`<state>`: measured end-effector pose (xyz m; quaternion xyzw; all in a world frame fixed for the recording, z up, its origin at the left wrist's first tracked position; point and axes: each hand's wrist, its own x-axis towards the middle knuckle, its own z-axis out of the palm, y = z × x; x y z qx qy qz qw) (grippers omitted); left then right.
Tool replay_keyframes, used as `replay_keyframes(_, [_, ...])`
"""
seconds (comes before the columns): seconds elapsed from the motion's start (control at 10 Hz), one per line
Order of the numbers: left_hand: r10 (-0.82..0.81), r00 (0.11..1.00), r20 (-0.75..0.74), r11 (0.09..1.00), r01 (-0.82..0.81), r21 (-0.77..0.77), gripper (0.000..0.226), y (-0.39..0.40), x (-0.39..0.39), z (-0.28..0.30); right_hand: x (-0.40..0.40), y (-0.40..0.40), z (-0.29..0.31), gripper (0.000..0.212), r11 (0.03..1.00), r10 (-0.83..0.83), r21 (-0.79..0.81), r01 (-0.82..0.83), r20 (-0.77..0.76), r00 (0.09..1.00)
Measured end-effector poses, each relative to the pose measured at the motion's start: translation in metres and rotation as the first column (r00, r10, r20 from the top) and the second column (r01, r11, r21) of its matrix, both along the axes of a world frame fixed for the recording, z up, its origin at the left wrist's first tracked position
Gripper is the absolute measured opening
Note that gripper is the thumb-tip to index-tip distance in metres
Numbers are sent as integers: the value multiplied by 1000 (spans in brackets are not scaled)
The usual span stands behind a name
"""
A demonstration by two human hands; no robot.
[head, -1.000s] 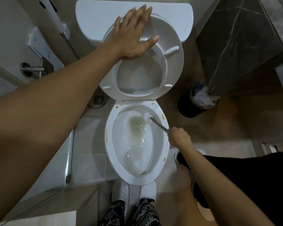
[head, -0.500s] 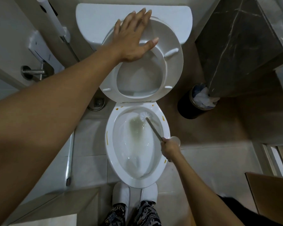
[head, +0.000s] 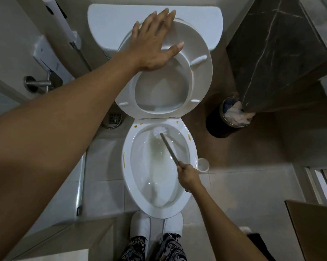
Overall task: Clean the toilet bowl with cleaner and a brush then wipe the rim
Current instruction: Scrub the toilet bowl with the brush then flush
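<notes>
Now our right hand (head: pixel 189 175) grips the brush (head: pixel 160 131), its head under the bowl's (head: pixel 127 178) far rim; we should scrub there, perhaps around the stains, while our flat left hand (head: pixel 155 42) steadies the seat (head: pixel 202 76).

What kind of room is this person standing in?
Most likely a small bathroom: a white toilet with its seat raised, a floor drain in the tiles, and a dark waste bin beside it.
</notes>
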<state>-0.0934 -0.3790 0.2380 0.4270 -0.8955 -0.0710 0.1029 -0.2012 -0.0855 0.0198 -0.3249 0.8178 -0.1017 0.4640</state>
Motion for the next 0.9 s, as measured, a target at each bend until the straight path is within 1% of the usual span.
replay_keyframes(0.1, [8,1000,-3,1000,-8,-10,77,0,0,-1,11,-8,2,36,994,104,24,-104,26,994])
replay_keyframes(0.2, [8,1000,-8,1000,-8,1,77,1,0,0,-2,-7,-3,37,998,-1,56,-1,29,1000])
replay_keyframes(0.3, [7,1000,-9,1000,-7,1,77,2,0,1,-14,-2,-8,39,992,-94,78,95,-23,995])
replay_keyframes(0.5, [6,1000,-3,1000,-6,4,78,1,0,0,22,-3,-10,37,995,-32,96,25,74,997])
replay_keyframes(0.6, [6,1000,-3,1000,-6,2,78,1,-1,0,17,1,-9,36,995,-15,104,6,81,997])
replay_keyframes(0.7, [10,1000,-9,1000,-10,-1,78,1,0,0,-7,12,-9,38,994,-43,98,41,17,999])
replay_keyframes(0.8, [6,1000,-9,1000,-6,3,76,2,0,0,-26,21,-8,40,989,-120,89,120,-3,993])
replay_keyframes(0.9, [5,1000,-14,1000,-5,11,75,2,1,1,-32,38,-3,39,978,-165,129,165,-10,986])
